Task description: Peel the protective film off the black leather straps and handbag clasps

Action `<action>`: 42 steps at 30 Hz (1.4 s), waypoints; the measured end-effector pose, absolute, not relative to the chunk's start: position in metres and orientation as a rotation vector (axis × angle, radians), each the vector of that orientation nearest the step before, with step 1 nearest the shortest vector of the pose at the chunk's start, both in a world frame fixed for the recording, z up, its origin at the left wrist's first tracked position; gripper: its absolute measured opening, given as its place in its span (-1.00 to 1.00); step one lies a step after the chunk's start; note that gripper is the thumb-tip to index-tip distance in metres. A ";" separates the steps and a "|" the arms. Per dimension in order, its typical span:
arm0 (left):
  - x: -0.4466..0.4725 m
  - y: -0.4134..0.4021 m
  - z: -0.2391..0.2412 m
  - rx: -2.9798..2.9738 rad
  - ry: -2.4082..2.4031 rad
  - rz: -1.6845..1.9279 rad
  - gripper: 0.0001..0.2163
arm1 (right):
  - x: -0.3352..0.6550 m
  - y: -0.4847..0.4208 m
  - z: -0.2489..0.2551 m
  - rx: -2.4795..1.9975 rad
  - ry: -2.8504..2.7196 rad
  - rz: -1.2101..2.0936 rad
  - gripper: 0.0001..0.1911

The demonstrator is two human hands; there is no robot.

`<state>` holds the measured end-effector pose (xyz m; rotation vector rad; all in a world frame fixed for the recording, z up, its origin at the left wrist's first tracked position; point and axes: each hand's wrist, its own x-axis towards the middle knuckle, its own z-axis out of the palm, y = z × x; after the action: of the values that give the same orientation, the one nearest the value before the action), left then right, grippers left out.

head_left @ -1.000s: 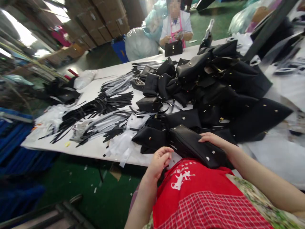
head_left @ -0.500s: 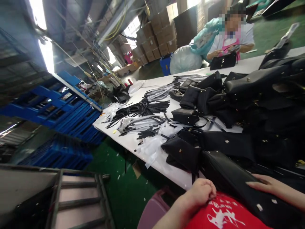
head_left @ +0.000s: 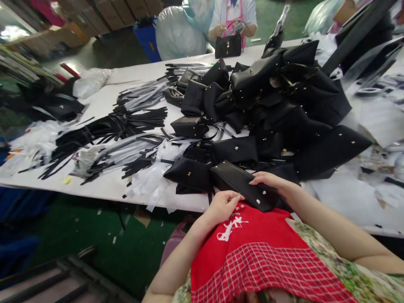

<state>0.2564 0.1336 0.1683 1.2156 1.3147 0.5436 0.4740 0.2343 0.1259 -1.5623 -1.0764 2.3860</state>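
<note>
A black handbag (head_left: 236, 179) lies tilted at the table's near edge, against the red apron, its base with small pale patches facing me. My right hand (head_left: 268, 181) grips its right side, thumb on the dark surface and the other fingers hidden. Close to the bag's lower left edge, my left hand (head_left: 225, 205) is closed, fingertips pinched together over the apron; what they hold, if anything, is too small to make out. Touching the bag on its left is another black bag (head_left: 189, 173) with a gold-coloured fitting.
A large heap of black bags (head_left: 271, 105) covers the table's middle and right. Bundles of black straps (head_left: 126, 122) and white plastic scraps (head_left: 154, 181) lie left. Across the white table (head_left: 123, 78) a person in a pink apron holds a black bag (head_left: 227, 45). A purple stool (head_left: 176, 240) stands below.
My view has swung right and levelled, bringing the apron and the right end of the table into sight. Both hands keep much the same places at the handbag.
</note>
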 end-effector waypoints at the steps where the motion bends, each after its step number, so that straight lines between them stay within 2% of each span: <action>1: 0.260 0.135 0.170 1.269 1.302 0.522 -0.72 | 0.476 0.232 0.125 -1.555 -1.063 2.382 -0.76; 14: 0.306 0.165 0.179 1.882 1.139 0.069 -0.82 | 0.477 0.226 0.124 -1.450 -1.101 2.307 -0.80; 19: 0.311 0.165 0.175 2.001 1.072 0.087 -0.90 | 0.474 0.224 0.125 -1.417 -1.152 2.314 -0.80; 24: 0.307 0.164 0.175 2.007 1.066 0.101 -0.87 | 0.473 0.225 0.125 -1.422 -1.168 2.336 -0.81; 30: 0.277 0.170 0.182 1.567 1.116 0.423 -0.88 | 0.477 0.224 0.121 -1.437 -1.161 2.326 -0.82; 35: 0.297 0.162 0.167 1.148 1.194 0.481 -0.89 | 0.475 0.225 0.113 -1.443 -1.204 2.305 -0.84; 42: 0.325 0.162 0.161 1.383 1.395 0.454 -0.86 | 0.475 0.227 0.107 -1.448 -1.264 2.247 -0.89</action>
<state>0.3247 0.1616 0.1615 1.3826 1.3948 0.4540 0.4747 0.2266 0.1070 -1.4475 -1.2638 2.2467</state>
